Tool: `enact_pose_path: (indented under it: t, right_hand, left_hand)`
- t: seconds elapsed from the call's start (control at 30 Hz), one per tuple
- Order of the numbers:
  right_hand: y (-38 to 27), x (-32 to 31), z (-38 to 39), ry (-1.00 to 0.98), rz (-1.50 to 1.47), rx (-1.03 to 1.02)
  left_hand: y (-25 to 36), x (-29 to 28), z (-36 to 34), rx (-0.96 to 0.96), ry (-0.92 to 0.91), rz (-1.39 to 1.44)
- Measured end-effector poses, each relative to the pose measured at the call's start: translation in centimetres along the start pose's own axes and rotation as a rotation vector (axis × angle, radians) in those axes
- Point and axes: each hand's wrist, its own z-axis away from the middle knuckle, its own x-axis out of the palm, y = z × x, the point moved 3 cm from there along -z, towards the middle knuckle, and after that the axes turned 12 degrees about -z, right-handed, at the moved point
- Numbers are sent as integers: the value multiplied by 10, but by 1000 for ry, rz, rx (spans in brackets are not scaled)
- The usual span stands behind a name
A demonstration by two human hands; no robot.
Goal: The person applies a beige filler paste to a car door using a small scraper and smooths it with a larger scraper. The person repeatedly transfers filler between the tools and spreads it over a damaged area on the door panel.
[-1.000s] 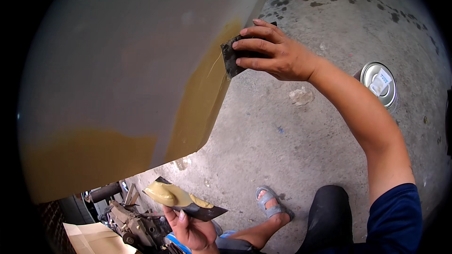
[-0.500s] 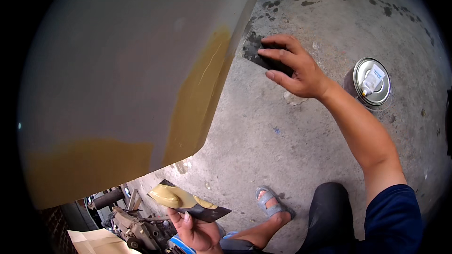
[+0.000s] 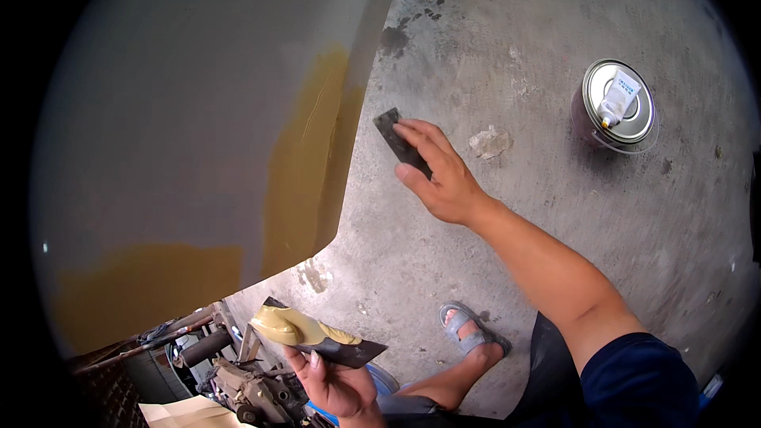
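My right hand (image 3: 437,174) holds a small dark spreader (image 3: 399,141) by its lower end, just right of the edge of a large pale body panel (image 3: 198,127). A yellow-brown band of filler (image 3: 313,158) runs down that panel edge, and another patch (image 3: 151,289) lies along its lower rim. The spreader is apart from the panel. Low in the view, my left hand (image 3: 337,384) grips a dark flat board (image 3: 349,349) that carries a lump of yellow putty (image 3: 285,325).
A round metal can (image 3: 617,103) stands on the concrete floor (image 3: 507,269) at the right, with a small white tube (image 3: 617,97) lying on its lid. My sandalled foot (image 3: 469,331) is below. Machine parts (image 3: 238,384) and cardboard (image 3: 190,414) sit under the panel.
My right hand has moved down and away from the panel edge with the spreader, now held off the surface. The left hand keeps the putty board in the same place.
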Motion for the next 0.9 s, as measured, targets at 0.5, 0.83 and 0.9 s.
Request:
enact_pose_path:
  t: [0.5,0.83,0.9]
  right_hand:
    - [-7,69,-6,99,57,-130]
    - [-20,115,72,1,-70,-115]
    - [-23,122,86,-25,-75,-96]
  left_hand:
    - [2,-26,6,5,-17,-5]
    - [0,-38,13,-11,23,11]
    - [-2,-36,13,-21,42,-4]
